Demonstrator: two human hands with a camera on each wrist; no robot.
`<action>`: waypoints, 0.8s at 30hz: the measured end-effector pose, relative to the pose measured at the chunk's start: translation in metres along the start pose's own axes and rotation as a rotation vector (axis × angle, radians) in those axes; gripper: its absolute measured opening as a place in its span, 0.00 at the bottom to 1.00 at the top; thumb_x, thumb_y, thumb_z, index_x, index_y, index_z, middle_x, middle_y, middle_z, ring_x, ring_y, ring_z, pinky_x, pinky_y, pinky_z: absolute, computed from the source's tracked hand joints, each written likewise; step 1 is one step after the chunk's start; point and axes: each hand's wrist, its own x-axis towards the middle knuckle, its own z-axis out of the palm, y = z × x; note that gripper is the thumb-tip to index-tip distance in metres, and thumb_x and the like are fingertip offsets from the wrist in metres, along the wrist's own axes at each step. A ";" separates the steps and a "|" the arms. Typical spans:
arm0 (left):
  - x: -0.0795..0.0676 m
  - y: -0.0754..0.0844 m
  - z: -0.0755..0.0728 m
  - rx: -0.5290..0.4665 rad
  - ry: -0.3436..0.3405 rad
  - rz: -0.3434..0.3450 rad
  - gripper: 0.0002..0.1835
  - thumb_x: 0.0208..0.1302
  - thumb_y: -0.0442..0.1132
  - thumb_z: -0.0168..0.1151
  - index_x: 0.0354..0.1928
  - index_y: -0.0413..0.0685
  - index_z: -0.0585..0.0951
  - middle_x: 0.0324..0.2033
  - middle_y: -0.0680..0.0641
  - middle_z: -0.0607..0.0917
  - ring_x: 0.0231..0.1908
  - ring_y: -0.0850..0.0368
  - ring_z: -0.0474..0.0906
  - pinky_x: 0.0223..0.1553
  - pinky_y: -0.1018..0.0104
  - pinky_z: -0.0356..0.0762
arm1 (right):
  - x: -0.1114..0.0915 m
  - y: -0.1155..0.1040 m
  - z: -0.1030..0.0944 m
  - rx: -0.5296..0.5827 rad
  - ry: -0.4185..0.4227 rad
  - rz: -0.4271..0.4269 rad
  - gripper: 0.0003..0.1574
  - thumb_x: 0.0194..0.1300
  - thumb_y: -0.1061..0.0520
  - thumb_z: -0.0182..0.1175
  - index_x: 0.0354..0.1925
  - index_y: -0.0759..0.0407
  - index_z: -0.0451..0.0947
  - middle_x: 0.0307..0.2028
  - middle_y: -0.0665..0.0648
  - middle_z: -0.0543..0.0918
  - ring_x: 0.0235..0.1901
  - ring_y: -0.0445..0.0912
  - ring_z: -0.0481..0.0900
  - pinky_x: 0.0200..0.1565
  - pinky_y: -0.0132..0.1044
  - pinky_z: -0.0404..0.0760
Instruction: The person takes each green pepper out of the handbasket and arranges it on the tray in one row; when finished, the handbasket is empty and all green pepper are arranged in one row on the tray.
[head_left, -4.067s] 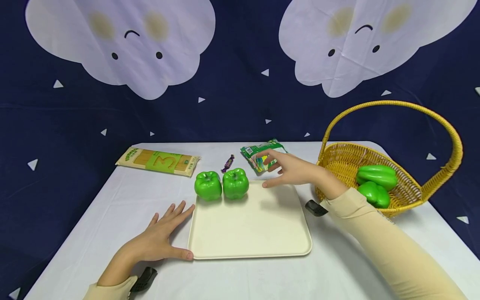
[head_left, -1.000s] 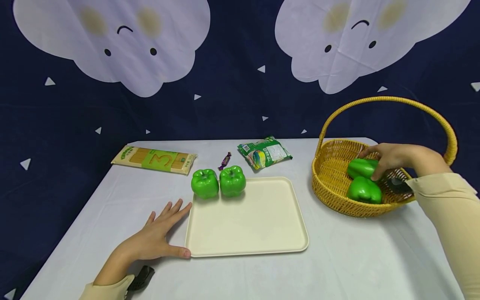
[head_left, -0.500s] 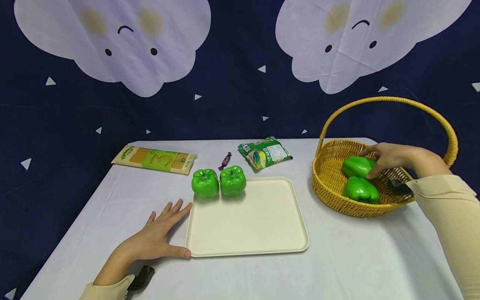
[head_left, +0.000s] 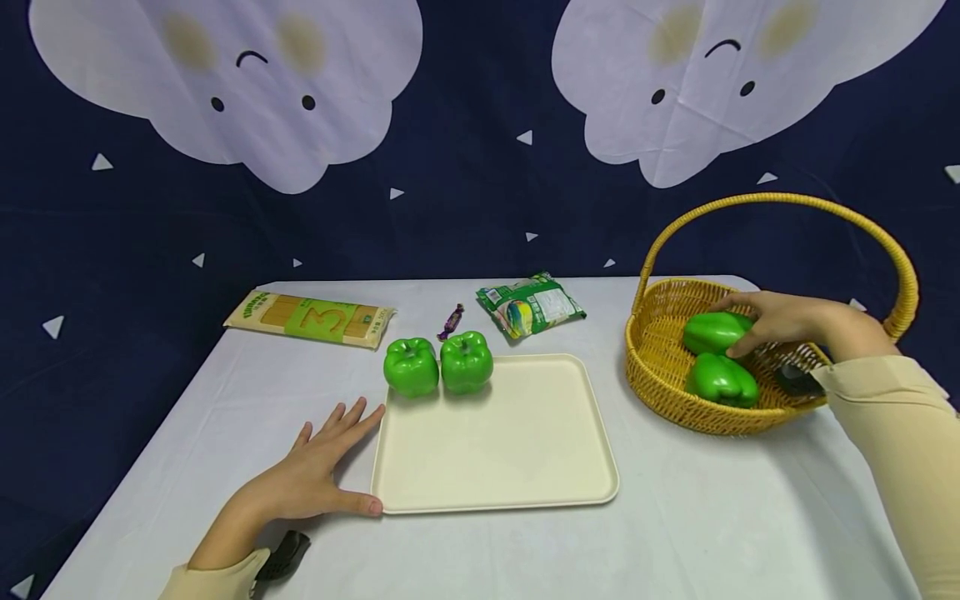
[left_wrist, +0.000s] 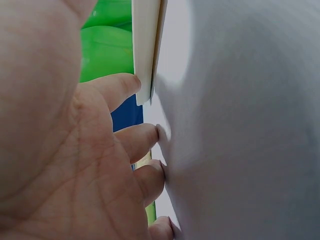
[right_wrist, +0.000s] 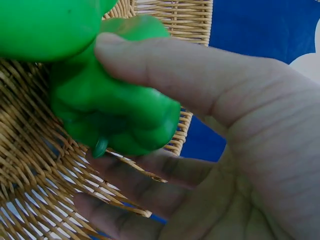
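Note:
In the head view my left hand (head_left: 311, 479) lies with spread fingers at the left edge of a cream tray (head_left: 498, 454), thumb at its near corner. The left wrist view shows the index fingertip against the tray's rim (left_wrist: 145, 50). Over the wicker basket, my right hand (head_left: 798, 321) grips a green bell pepper (right_wrist: 115, 100), thumb on top and fingers along its far side. A second green bell pepper (head_left: 720, 382) lies in front of it in the basket. Two more bell peppers, one left (head_left: 411, 367) and one right (head_left: 467, 362), stand upright at the tray's back-left corner.
The yellow wicker basket (head_left: 667, 400) has a tall arched handle (head_left: 780, 198) rising behind my right hand. Behind the tray lie a noodle pack (head_left: 311, 319), a purple-wrapped candy (head_left: 451, 322) and a green snack bag (head_left: 531, 306) on the white-covered table.
My right hand has gone from above the tray into the basket. Both peppers there have shifted slightly left, and the hand has tipped a little lower. The left hand has stayed put.

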 end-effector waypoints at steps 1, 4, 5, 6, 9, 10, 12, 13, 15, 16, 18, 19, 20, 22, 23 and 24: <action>0.000 0.000 0.000 -0.001 -0.001 -0.003 0.71 0.43 0.70 0.84 0.87 0.59 0.57 0.85 0.32 0.52 0.83 0.20 0.40 0.71 0.10 0.33 | 0.001 0.000 0.000 -0.005 0.011 -0.004 0.54 0.64 0.50 0.78 0.76 0.69 0.62 0.61 0.80 0.74 0.56 0.66 0.79 0.53 0.55 0.84; 0.000 0.001 0.000 -0.006 -0.005 -0.011 0.71 0.43 0.70 0.84 0.87 0.59 0.57 0.85 0.32 0.52 0.83 0.20 0.40 0.71 0.11 0.32 | 0.003 -0.003 0.001 -0.010 0.042 -0.024 0.55 0.64 0.50 0.78 0.76 0.73 0.61 0.59 0.78 0.77 0.54 0.64 0.81 0.52 0.53 0.84; 0.000 0.001 0.000 -0.006 -0.005 -0.013 0.71 0.43 0.70 0.84 0.87 0.59 0.57 0.85 0.32 0.52 0.83 0.20 0.40 0.71 0.11 0.32 | 0.003 -0.005 0.001 -0.010 0.055 -0.027 0.56 0.64 0.49 0.78 0.76 0.73 0.61 0.58 0.77 0.78 0.53 0.62 0.81 0.51 0.52 0.84; 0.000 0.001 0.000 -0.008 -0.006 -0.016 0.71 0.43 0.70 0.84 0.87 0.60 0.57 0.85 0.32 0.52 0.83 0.20 0.40 0.71 0.11 0.32 | 0.004 -0.006 0.001 -0.007 0.067 -0.028 0.56 0.64 0.49 0.78 0.76 0.74 0.61 0.57 0.76 0.79 0.52 0.62 0.82 0.51 0.51 0.84; 0.000 0.002 0.000 -0.007 -0.004 -0.013 0.70 0.43 0.70 0.84 0.87 0.59 0.57 0.85 0.32 0.52 0.83 0.20 0.40 0.71 0.11 0.32 | 0.005 -0.010 0.000 0.014 0.086 -0.031 0.57 0.65 0.50 0.77 0.75 0.75 0.58 0.54 0.76 0.80 0.51 0.61 0.83 0.49 0.51 0.85; 0.000 0.002 0.000 -0.006 -0.003 -0.011 0.70 0.43 0.70 0.84 0.87 0.59 0.57 0.85 0.32 0.52 0.83 0.19 0.40 0.71 0.10 0.32 | 0.005 -0.011 0.000 0.020 0.091 -0.027 0.57 0.65 0.49 0.77 0.75 0.75 0.57 0.55 0.77 0.79 0.51 0.61 0.83 0.49 0.51 0.85; 0.000 0.001 0.000 -0.002 0.001 -0.004 0.70 0.44 0.69 0.84 0.87 0.59 0.57 0.85 0.32 0.52 0.83 0.19 0.40 0.71 0.10 0.33 | 0.004 -0.012 0.000 0.028 0.097 -0.028 0.57 0.66 0.50 0.77 0.76 0.74 0.56 0.57 0.80 0.78 0.53 0.64 0.82 0.51 0.54 0.85; 0.000 0.001 0.000 -0.001 0.002 -0.001 0.70 0.44 0.69 0.84 0.87 0.59 0.57 0.85 0.32 0.52 0.82 0.19 0.40 0.71 0.10 0.33 | 0.004 -0.013 0.000 0.030 0.099 -0.031 0.57 0.67 0.50 0.76 0.76 0.74 0.55 0.59 0.82 0.76 0.54 0.65 0.82 0.51 0.57 0.86; 0.000 0.001 0.000 0.000 0.002 -0.001 0.70 0.44 0.69 0.84 0.87 0.59 0.57 0.85 0.32 0.52 0.83 0.19 0.40 0.71 0.10 0.33 | 0.004 -0.014 0.000 0.029 0.107 -0.035 0.57 0.67 0.50 0.76 0.77 0.74 0.55 0.61 0.85 0.74 0.56 0.68 0.81 0.53 0.60 0.86; 0.000 0.001 0.000 0.002 0.001 -0.001 0.70 0.44 0.69 0.84 0.87 0.59 0.57 0.85 0.32 0.52 0.83 0.19 0.40 0.71 0.10 0.33 | 0.003 -0.015 -0.001 0.026 0.113 -0.038 0.57 0.67 0.50 0.76 0.77 0.74 0.55 0.62 0.86 0.73 0.56 0.70 0.81 0.53 0.61 0.86; 0.000 0.001 0.000 0.001 -0.001 -0.007 0.70 0.43 0.70 0.84 0.87 0.60 0.57 0.85 0.32 0.52 0.83 0.19 0.40 0.71 0.10 0.32 | 0.003 -0.017 -0.001 0.019 0.120 -0.044 0.56 0.68 0.49 0.76 0.76 0.74 0.57 0.64 0.87 0.72 0.57 0.71 0.81 0.53 0.62 0.86; 0.000 0.001 0.000 0.002 -0.003 -0.009 0.70 0.43 0.70 0.84 0.87 0.60 0.57 0.85 0.32 0.52 0.83 0.19 0.40 0.71 0.10 0.32 | 0.003 -0.017 -0.002 0.019 0.122 -0.047 0.56 0.68 0.49 0.76 0.76 0.74 0.57 0.64 0.87 0.72 0.58 0.71 0.81 0.53 0.62 0.86; 0.000 0.001 0.000 0.004 -0.004 -0.010 0.70 0.43 0.70 0.84 0.87 0.60 0.57 0.85 0.32 0.52 0.83 0.19 0.40 0.71 0.10 0.32 | 0.003 -0.018 -0.002 0.018 0.126 -0.049 0.55 0.68 0.48 0.75 0.76 0.73 0.58 0.65 0.87 0.71 0.58 0.72 0.80 0.54 0.62 0.86; 0.000 0.002 0.000 0.005 -0.005 -0.010 0.70 0.43 0.70 0.84 0.87 0.60 0.57 0.85 0.32 0.52 0.83 0.19 0.40 0.71 0.10 0.33 | 0.002 -0.019 -0.003 0.012 0.138 -0.057 0.54 0.68 0.47 0.75 0.76 0.73 0.59 0.65 0.87 0.71 0.59 0.72 0.80 0.53 0.63 0.85; 0.000 0.002 -0.001 0.006 -0.005 -0.011 0.70 0.44 0.70 0.84 0.87 0.60 0.57 0.85 0.32 0.52 0.83 0.20 0.40 0.71 0.10 0.33 | 0.001 -0.020 -0.004 0.010 0.144 -0.063 0.54 0.68 0.47 0.75 0.76 0.72 0.60 0.66 0.86 0.71 0.59 0.73 0.79 0.54 0.63 0.85; 0.000 0.002 -0.001 0.006 -0.006 -0.010 0.70 0.44 0.70 0.84 0.87 0.59 0.57 0.85 0.32 0.52 0.83 0.20 0.40 0.71 0.10 0.33 | 0.001 -0.020 -0.005 0.008 0.151 -0.070 0.54 0.69 0.47 0.75 0.76 0.72 0.60 0.66 0.86 0.71 0.60 0.73 0.79 0.54 0.64 0.85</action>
